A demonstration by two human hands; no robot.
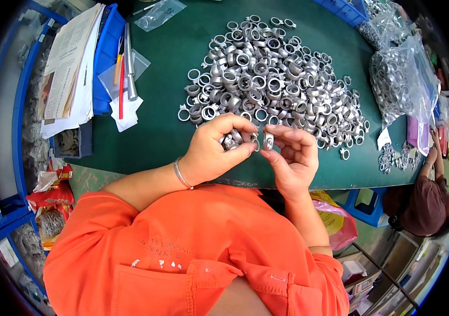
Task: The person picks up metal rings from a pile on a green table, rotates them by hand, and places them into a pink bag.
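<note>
My left hand [211, 150] is closed around several grey metal rings [231, 140] in its palm. Between its thumb and forefinger it also pinches a ring [255, 142] seen nearly edge-on. A short way to the right, my right hand [294, 158] holds up a single metal ring [268, 140] between thumb and fingers, its raised front turned toward me. The two pinched rings are close together with a narrow gap. Just beyond both hands, a large heap of similar rings [274, 79] spreads over the green tabletop [166, 58].
On the left lie papers [71, 68] against a blue bin [106, 58], a tapered metal rod [129, 63] and a red pen [121, 89]. Clear bags of rings [390, 79] stand at the right. A blue tray [345, 10] sits far right; another person [425, 197] works at the right edge.
</note>
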